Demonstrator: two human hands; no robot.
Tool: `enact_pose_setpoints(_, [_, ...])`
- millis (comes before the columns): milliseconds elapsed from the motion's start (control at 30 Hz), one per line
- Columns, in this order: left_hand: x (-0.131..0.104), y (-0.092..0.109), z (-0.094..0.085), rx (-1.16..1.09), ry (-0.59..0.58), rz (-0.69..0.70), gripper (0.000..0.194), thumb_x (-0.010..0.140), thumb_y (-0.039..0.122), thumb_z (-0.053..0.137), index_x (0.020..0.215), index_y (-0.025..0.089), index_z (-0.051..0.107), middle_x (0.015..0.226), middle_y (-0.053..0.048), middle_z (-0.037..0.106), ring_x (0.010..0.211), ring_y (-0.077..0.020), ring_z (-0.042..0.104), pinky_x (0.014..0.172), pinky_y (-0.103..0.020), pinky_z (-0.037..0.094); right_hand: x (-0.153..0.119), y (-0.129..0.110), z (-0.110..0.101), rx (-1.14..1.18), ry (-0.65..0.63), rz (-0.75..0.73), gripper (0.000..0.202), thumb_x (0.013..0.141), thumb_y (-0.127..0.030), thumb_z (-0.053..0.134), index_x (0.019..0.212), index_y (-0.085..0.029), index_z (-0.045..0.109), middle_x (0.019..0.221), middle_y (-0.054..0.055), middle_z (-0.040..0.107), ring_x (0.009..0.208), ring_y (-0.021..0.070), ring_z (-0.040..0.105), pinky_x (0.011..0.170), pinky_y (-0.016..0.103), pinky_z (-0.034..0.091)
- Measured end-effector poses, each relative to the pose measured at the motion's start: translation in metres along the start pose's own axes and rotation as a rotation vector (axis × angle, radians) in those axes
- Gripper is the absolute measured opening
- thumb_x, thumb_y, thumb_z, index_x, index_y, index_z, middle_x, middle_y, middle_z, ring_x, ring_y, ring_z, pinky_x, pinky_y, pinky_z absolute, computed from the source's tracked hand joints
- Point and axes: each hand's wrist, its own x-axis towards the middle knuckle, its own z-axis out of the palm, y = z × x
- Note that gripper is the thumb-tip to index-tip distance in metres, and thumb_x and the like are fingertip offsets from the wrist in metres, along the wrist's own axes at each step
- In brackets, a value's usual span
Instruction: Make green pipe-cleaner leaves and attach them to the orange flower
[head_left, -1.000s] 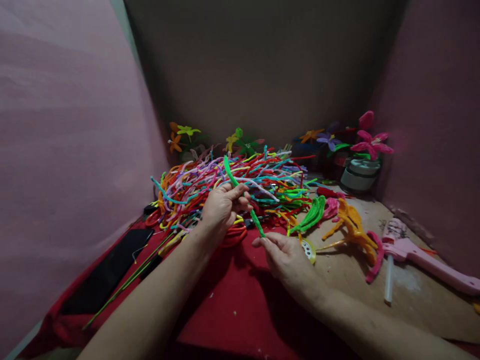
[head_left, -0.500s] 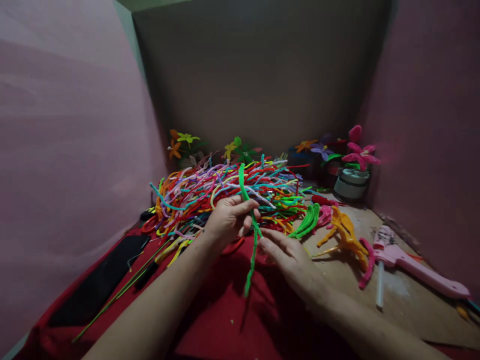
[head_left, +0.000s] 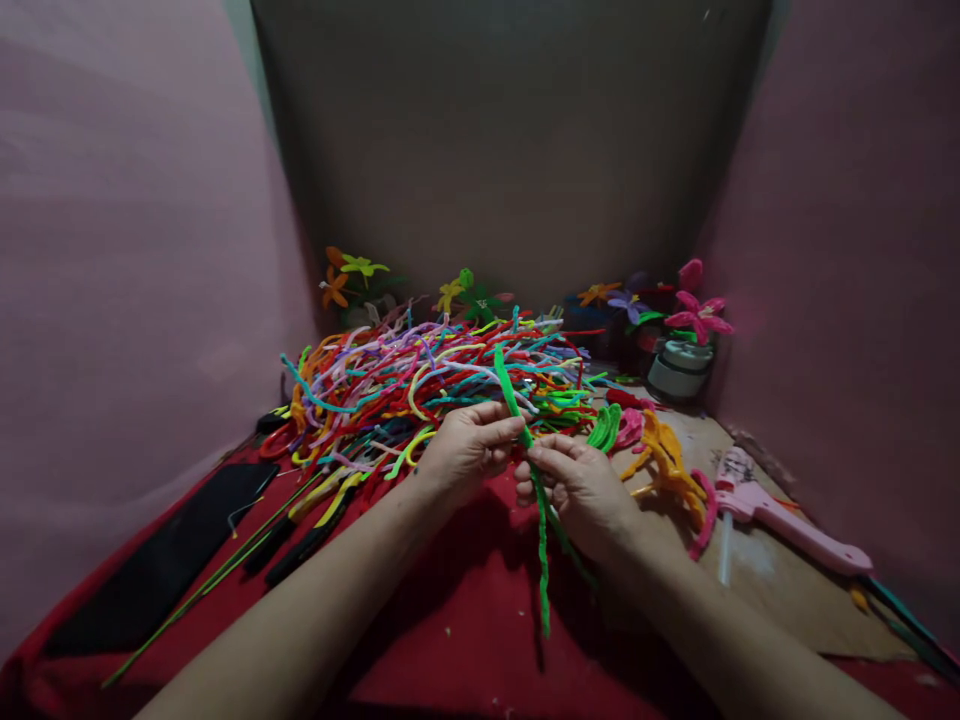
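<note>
A green pipe cleaner point(head_left: 506, 385), doubled into a narrow leaf-like loop at its top, is held over the red cloth. My left hand point(head_left: 474, 438) pinches it below the loop between thumb and fingers. Just lower, my right hand point(head_left: 581, 482) grips the same pipe cleaner with thumb and forefinger. Two tails hang beneath the fingers, one straight down and slightly wavy, the other slanting right under my right hand. Behind both hands lies a large heap of many-coloured pipe cleaners point(head_left: 360, 375).
On the right, a pink glue gun point(head_left: 787, 520) rests on a brown board point(head_left: 810, 610), beside orange point(head_left: 664, 450) and green bent pieces point(head_left: 604, 428). A black phone-like slab point(head_left: 157, 565) and thin green stems point(head_left: 217, 575) lie left. Pipe-cleaner flowers point(head_left: 699, 315) stand at the back.
My right hand has moved up close to my left hand and now grips the pipe cleaner just below it. The tails have spread apart. The view has shifted slightly.
</note>
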Motion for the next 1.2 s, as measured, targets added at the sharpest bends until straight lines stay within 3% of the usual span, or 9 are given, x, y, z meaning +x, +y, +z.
enact_pose_setpoints(133, [0.000,-0.003,0.000,0.029,0.067,0.090,0.018,0.062,0.022,0.071,0.071,0.012,0.059,0.056,0.003,0.052,0.040,-0.0009,0.039,0.040,-0.014,0.028,-0.003,0.000,0.001,-0.048,0.010,-0.008,0.018,0.065,-0.026,0.065,0.069,-0.016,0.050,0.055,-0.001,0.059,0.042,0.0085,0.051,0.035,0.017,0.035])
enact_pose_setpoints(333, [-0.002,-0.006,0.005,0.004,0.067,0.089,0.016,0.064,0.017,0.065,0.078,0.016,0.058,0.056,0.005,0.052,0.039,-0.0024,0.042,0.042,-0.016,0.031,-0.007,0.003,0.004,-0.089,0.047,-0.010,0.015,0.066,-0.025,0.061,0.068,-0.018,0.048,0.050,-0.003,0.057,0.036,0.0051,0.043,0.032,0.013,0.023])
enact_pose_setpoints(567, [-0.005,-0.001,0.009,-0.024,0.058,0.128,0.023,0.063,0.023,0.068,0.083,0.015,0.060,0.054,0.005,0.050,0.036,0.0005,0.034,0.035,-0.013,0.021,-0.011,0.004,0.007,-0.137,0.024,-0.043,0.015,0.068,-0.027,0.059,0.066,-0.017,0.048,0.049,-0.004,0.056,0.038,0.0048,0.041,0.034,0.013,0.021])
enact_pose_setpoints(700, [-0.005,0.008,0.007,-0.091,0.020,0.187,0.022,0.066,0.022,0.066,0.085,0.014,0.058,0.059,0.003,0.057,0.037,0.0004,0.037,0.039,-0.013,0.028,-0.010,0.002,0.004,-0.090,0.062,0.006,0.016,0.066,-0.027,0.061,0.068,-0.018,0.048,0.049,-0.004,0.056,0.037,0.0049,0.042,0.033,0.013,0.021])
enact_pose_setpoints(800, [-0.003,0.011,0.003,-0.073,0.092,0.232,0.017,0.067,0.023,0.065,0.079,0.013,0.057,0.061,0.000,0.061,0.036,-0.0016,0.041,0.037,-0.014,0.029,-0.010,0.000,0.003,-0.056,0.104,0.011,0.017,0.064,-0.027,0.062,0.069,-0.018,0.048,0.049,-0.004,0.057,0.037,0.0046,0.043,0.033,0.013,0.021])
enact_pose_setpoints(867, [-0.001,0.008,0.001,-0.032,0.116,0.209,0.016,0.068,0.026,0.063,0.070,0.012,0.056,0.058,-0.002,0.062,0.034,-0.0030,0.041,0.034,-0.016,0.028,-0.009,0.000,0.004,-0.043,0.127,-0.008,0.017,0.064,-0.027,0.062,0.069,-0.018,0.047,0.049,-0.004,0.057,0.037,0.0041,0.043,0.033,0.012,0.022])
enact_pose_setpoints(1033, [-0.001,0.006,0.000,0.013,0.021,0.043,0.023,0.070,0.030,0.061,0.059,0.010,0.055,0.048,-0.001,0.055,0.029,-0.0022,0.036,0.030,-0.016,0.022,-0.008,0.001,0.002,-0.018,0.127,-0.057,0.014,0.066,-0.024,0.060,0.069,-0.018,0.048,0.049,-0.004,0.056,0.037,0.0042,0.043,0.033,0.012,0.023])
enact_pose_setpoints(1133, [-0.003,0.017,0.000,-0.076,0.054,0.134,0.011,0.070,0.025,0.061,0.071,0.014,0.059,0.049,0.003,0.054,0.031,-0.0018,0.036,0.033,-0.014,0.026,-0.006,0.001,0.000,-0.008,0.124,-0.055,0.014,0.065,-0.023,0.060,0.068,-0.017,0.048,0.049,-0.004,0.056,0.036,0.0046,0.042,0.032,0.012,0.023])
enact_pose_setpoints(1200, [-0.005,0.025,-0.002,-0.120,0.051,0.234,0.014,0.071,0.021,0.060,0.084,0.018,0.061,0.053,0.004,0.056,0.035,-0.0014,0.039,0.037,-0.013,0.030,-0.006,0.001,0.000,-0.003,0.116,-0.057,0.013,0.065,-0.023,0.060,0.068,-0.017,0.048,0.049,-0.003,0.056,0.037,0.0047,0.043,0.032,0.012,0.024])
